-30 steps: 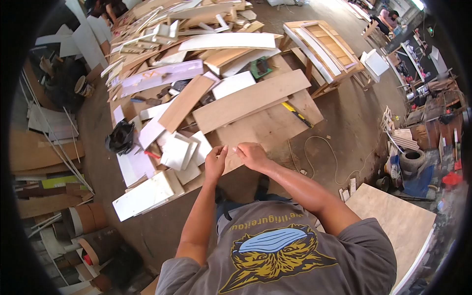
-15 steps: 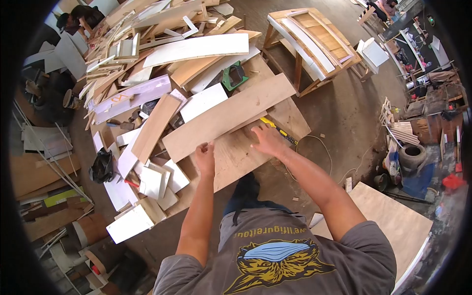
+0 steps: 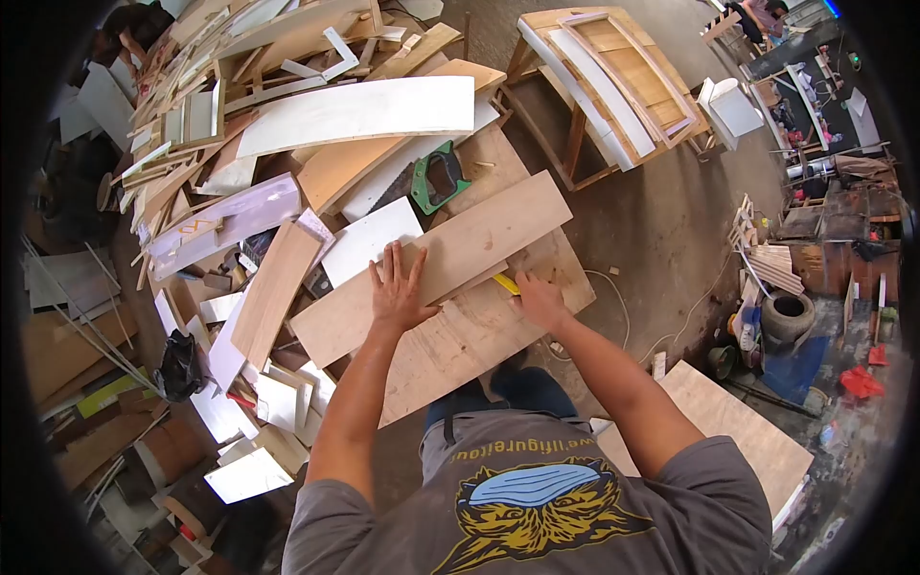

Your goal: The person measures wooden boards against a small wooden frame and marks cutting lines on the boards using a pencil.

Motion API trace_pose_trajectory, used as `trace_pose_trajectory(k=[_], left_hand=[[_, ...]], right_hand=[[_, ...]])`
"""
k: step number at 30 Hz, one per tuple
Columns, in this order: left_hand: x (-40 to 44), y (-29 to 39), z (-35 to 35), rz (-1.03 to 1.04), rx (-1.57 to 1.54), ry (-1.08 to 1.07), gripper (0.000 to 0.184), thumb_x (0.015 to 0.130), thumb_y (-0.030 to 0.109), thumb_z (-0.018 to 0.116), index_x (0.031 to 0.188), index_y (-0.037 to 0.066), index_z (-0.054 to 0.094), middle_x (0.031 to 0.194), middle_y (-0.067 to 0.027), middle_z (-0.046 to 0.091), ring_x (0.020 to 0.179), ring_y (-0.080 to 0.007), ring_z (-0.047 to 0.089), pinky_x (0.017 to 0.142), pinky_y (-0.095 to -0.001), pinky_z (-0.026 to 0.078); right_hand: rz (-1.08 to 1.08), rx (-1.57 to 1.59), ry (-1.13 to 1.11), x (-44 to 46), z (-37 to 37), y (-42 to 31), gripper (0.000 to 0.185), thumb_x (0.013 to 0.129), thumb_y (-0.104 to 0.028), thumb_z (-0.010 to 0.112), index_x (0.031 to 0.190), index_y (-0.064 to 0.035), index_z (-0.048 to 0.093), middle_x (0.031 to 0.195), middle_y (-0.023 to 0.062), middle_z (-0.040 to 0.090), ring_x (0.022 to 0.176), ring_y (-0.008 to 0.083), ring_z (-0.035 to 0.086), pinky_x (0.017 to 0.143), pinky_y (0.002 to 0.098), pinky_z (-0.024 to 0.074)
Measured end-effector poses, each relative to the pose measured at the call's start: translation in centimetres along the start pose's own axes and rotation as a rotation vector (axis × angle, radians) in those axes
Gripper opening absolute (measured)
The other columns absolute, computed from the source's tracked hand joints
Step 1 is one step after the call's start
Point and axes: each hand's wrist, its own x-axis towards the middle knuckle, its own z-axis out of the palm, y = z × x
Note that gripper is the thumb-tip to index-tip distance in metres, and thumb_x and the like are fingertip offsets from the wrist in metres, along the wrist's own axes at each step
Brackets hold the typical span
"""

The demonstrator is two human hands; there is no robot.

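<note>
My left hand (image 3: 400, 290) lies with spread fingers on a long brown board (image 3: 479, 230), near its left half. My right hand (image 3: 540, 301) is closed around a yellow and black tool (image 3: 506, 284), most of which the fingers hide. It is at the lower edge of the board, over the plywood tabletop (image 3: 460, 335). Part of another thin board shows under the long one. Beyond the long board lies a green-handled saw (image 3: 438, 179), beside a white panel (image 3: 372, 240).
Mixed wood pieces and white panels (image 3: 359, 113) are heaped across the table's far and left parts. A wooden frame stand (image 3: 613, 86) is at the back right. A black bag (image 3: 179, 366) hangs at the left edge. People work at both far corners.
My left hand has moved forward and flattened on the long board. My right hand has closed on the yellow and black tool. The camera view has shifted too.
</note>
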Motion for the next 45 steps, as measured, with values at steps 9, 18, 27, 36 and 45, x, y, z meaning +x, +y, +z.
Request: trace_pose_trajectory(k=[9,18,27,36,45], left_hand=[[1.1,-0.1,0.3,0.003,-0.013,-0.018,0.114,0.062,0.046,0.085,0.16,0.021,0.032,0.158,-0.0273,0.032,0.147,-0.0461,0.028,0.123,-0.0635,0.022],[-6.2,3.8,2.9,-0.023,-0.097,0.205,0.107,0.052,0.042,0.089,0.149,0.02,0.048,0.153,-0.0262,0.038,0.141,-0.0479,0.036,0.118,-0.0602,0.029],[-16.6,9.9,6.2,-0.166,-0.301,0.335,0.104,0.044,0.041,0.092,0.137,0.02,0.053,0.152,-0.0272,0.038,0.138,-0.0494,0.038,0.113,-0.0621,0.033],[-19.3,8.2,8.4,-0.345,-0.322,0.367,0.103,0.043,0.044,0.094,0.136,0.023,0.055,0.153,-0.0249,0.037,0.139,-0.0488,0.037,0.113,-0.0615,0.034],[-21.6,5.3,9.2,-0.4,-0.316,0.346,0.1,0.045,0.043,0.093,0.137,0.025,0.057,0.154,-0.0241,0.038,0.14,-0.0482,0.037,0.116,-0.0596,0.034]], right_hand=[[-0.348,0.038,0.108,0.2,0.2,4.7,0.029,0.086,-0.018,0.074,0.109,-0.0087,0.058,0.1,0.0111,0.066,0.095,0.0325,0.068,0.076,0.0453,0.0548],[-0.507,0.065,0.175,-1.6,-1.3,3.9,0.028,0.086,-0.017,0.069,0.113,-0.0092,0.066,0.1,0.012,0.066,0.097,0.0304,0.069,0.08,0.0461,0.0561],[-0.328,0.162,-0.001,-1.2,1.1,10.8,0.039,0.087,-0.019,0.069,0.124,-0.0051,0.066,0.123,0.0199,0.065,0.107,0.0415,0.066,0.092,0.0499,0.0536],[-0.298,0.356,0.013,0.9,-8.9,11.4,0.033,0.09,-0.014,0.071,0.123,-0.0103,0.069,0.115,0.0136,0.068,0.105,0.0373,0.067,0.086,0.047,0.0538],[-0.012,-0.006,0.042,0.5,-16.8,10.2,0.033,0.084,-0.025,0.082,0.111,-0.0074,0.075,0.101,0.014,0.07,0.095,0.0375,0.068,0.081,0.045,0.0542]])
